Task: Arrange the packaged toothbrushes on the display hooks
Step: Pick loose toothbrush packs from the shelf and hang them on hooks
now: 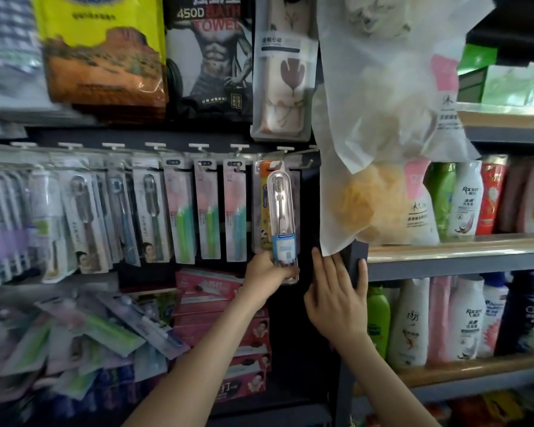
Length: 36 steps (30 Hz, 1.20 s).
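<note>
My left hand (pixel 264 274) grips the bottom of a clear packaged toothbrush (pixel 281 211) with a blue label, holding it upright with its top at a display hook (pixel 279 164). Behind it hangs a yellow-orange toothbrush pack (pixel 263 192). My right hand (pixel 336 291) rests with straight fingers against the dark shelf post (pixel 359 257), holding nothing. To the left a row of hooks carries several hanging toothbrush packs, among them pink-and-green ones (pixel 208 211). An empty hook (pixel 305 163) sticks out just right of the held pack.
Loose toothbrush packs (pixel 111 331) lie piled at lower left beside pink boxes (pixel 210 291). A white bag with a sponge (pixel 379 143) hangs at the upper right, close to the hooks. Shampoo bottles (pixel 467 198) fill the right shelves. Towel packs (pixel 210 53) hang above.
</note>
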Motion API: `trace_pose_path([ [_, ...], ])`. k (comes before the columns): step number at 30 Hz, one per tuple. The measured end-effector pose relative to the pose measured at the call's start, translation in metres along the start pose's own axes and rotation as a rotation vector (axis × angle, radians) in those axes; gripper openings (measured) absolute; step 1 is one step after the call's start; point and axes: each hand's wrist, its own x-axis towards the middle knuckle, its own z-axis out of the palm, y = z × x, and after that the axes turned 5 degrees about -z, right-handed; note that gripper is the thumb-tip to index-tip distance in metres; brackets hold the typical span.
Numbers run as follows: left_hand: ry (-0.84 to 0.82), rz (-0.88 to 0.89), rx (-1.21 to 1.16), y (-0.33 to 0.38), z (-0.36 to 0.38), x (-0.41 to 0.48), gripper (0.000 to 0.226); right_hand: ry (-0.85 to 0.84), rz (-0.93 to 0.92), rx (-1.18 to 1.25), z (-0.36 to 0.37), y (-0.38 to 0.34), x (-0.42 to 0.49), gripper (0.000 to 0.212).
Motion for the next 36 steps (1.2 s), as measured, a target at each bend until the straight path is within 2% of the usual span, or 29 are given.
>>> trace_pose_path([
  [4,-0.003,0.000,0.001,0.008,-0.011,-0.028,0.032,-0.126,-0.010,0.096,-0.012,0.001,0.002,0.067],
  [10,0.066,0.060,0.174,0.023,-0.041,-0.059,0.036,-0.345,0.125,0.341,-0.035,-0.020,-0.008,0.072],
  [12,0.043,0.079,0.198,0.028,-0.052,-0.064,0.046,-0.379,0.135,0.435,-0.043,-0.031,-0.016,0.073],
  [14,0.002,0.096,0.322,0.039,-0.060,-0.067,0.055,-0.375,0.131,0.567,-0.052,-0.040,-0.016,0.076],
  [17,-0.033,0.114,0.508,0.053,-0.060,-0.069,0.047,-0.354,0.148,0.828,-0.062,-0.047,-0.005,0.071],
  [21,0.003,0.048,0.529,0.043,-0.056,-0.081,0.048,-0.481,0.397,1.346,-0.091,-0.050,0.008,0.060],
  [23,0.030,0.003,0.454,0.029,-0.057,-0.095,0.048,-0.509,0.523,1.476,-0.101,-0.053,0.009,0.056],
  [26,0.018,-0.007,0.376,0.008,-0.059,-0.118,0.038,-0.553,0.720,1.634,-0.104,-0.062,0.006,0.058],
  [30,-0.023,-0.050,0.267,-0.019,-0.069,-0.151,0.038,-0.615,0.927,1.739,-0.107,-0.087,-0.002,0.058],
  [36,-0.142,-0.011,0.322,-0.035,-0.109,-0.181,0.035,-0.632,0.985,1.573,-0.117,-0.130,-0.005,0.059],
])
